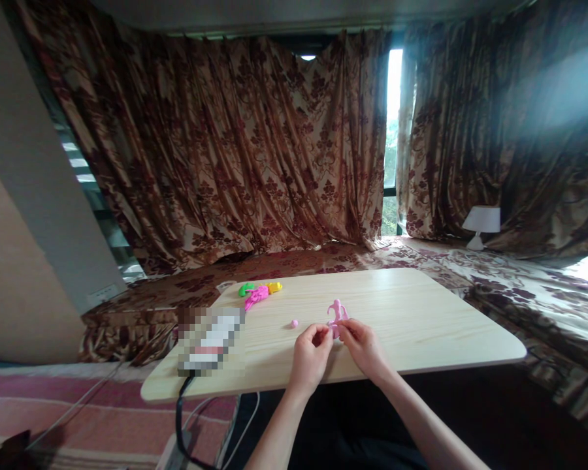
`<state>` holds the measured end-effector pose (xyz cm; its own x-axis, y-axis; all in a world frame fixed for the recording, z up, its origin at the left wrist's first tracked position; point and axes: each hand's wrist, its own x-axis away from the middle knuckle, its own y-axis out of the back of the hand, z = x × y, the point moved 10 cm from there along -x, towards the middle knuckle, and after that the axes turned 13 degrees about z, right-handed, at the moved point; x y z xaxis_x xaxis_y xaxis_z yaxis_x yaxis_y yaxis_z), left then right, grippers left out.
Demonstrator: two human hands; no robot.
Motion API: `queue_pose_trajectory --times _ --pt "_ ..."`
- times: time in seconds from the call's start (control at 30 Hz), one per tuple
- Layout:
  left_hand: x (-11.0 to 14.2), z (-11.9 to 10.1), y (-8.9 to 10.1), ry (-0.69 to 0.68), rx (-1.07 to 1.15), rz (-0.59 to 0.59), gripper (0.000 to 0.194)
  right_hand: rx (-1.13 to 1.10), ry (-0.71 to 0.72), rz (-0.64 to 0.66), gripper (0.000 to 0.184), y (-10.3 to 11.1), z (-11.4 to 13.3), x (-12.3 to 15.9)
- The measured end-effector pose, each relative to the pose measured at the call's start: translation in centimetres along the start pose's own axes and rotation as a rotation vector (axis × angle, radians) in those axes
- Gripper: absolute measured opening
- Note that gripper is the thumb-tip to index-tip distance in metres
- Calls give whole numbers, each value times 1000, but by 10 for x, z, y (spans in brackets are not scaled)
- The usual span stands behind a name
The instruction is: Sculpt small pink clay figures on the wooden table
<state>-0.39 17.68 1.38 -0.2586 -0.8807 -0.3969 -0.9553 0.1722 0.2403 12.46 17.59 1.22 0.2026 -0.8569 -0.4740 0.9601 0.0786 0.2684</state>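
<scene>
Near the front edge of the table, my left hand (310, 354) and my right hand (364, 347) meet at a small light-pink figure (338, 309). The figure has a rounded top and thin curved arms, and looks like soft modelling clay, though I cannot be sure. Fingers of both hands are pinched at its lower part, which they partly hide. To the left of my hands, apart from them, a small pink ball (294, 323) lies on the pale wooden tabletop (396, 320).
Bright green, pink and yellow pieces (257, 295) lie together at the table's back left. A pixelated item (210, 339) with a black cable (179, 418) occupies the left side. Behind are a cloth-covered ledge, patterned curtains (274, 150) and a white lamp (481, 220).
</scene>
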Motion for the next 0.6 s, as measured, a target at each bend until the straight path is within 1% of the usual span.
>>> queue_pose_trajectory --times 0.13,0.3,0.4,0.53,0.6 --pt "-1 1 -3 8 44 34 18 -31 -13 20 21 -1 3 0" --pt "-2 -2 -4 2 -29 48 19 -28 -6 7 20 1 4 1" --pt "-1 -3 -5 -4 -53 53 20 -16 -9 15 21 1 3 0" --pt "-1 -4 -7 -2 -79 69 20 -23 17 37 17 -2 5 -1" --pt "-1 -3 -8 4 -85 72 21 -7 23 33 19 -1 6 -1"
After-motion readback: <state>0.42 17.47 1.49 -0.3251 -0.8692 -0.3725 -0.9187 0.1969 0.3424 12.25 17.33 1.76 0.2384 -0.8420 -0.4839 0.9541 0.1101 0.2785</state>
